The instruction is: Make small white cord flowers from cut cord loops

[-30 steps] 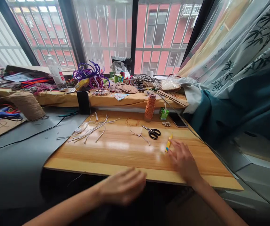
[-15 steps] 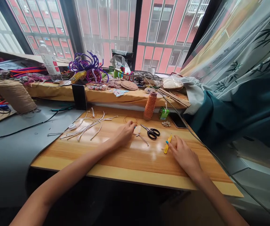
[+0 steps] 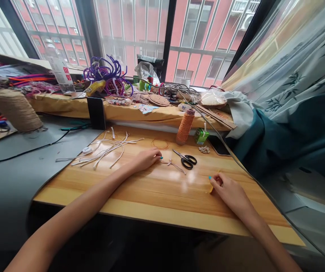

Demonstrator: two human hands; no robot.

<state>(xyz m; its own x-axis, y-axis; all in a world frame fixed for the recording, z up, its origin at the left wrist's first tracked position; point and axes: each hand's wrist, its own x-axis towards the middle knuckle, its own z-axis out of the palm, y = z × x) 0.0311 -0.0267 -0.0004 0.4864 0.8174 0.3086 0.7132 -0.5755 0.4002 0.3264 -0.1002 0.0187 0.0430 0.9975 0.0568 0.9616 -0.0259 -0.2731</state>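
Observation:
Beside a small piece of thin knotted cord [image 3: 170,163], my left hand [image 3: 148,158] rests low on the wooden board, fingers closed on the cord's left end. The cord's other strands trail to the right. My right hand [image 3: 229,187] is curled over a slim yellow tool [image 3: 211,189]; the fingers hide most of it, so its exact kind is unclear. Scissors with black handles [image 3: 188,161] lie with blades slightly apart between the two hands, touched by neither. A loop of thin orange thread [image 3: 160,143] lies behind my left hand.
Several pale cords [image 3: 108,149] spread over the board's left side. Along the back stand an orange thread cone [image 3: 185,128] and a green carton [image 3: 201,136], with a phone [image 3: 219,145] beside them. A black cable [image 3: 236,162] crosses the right edge. The sill [image 3: 151,115] is crowded with craft materials.
My right hand has closed over the yellow tool, which has shifted slightly right and nearer to me. My left hand has moved a little left and flattened lower. The view has shifted slightly.

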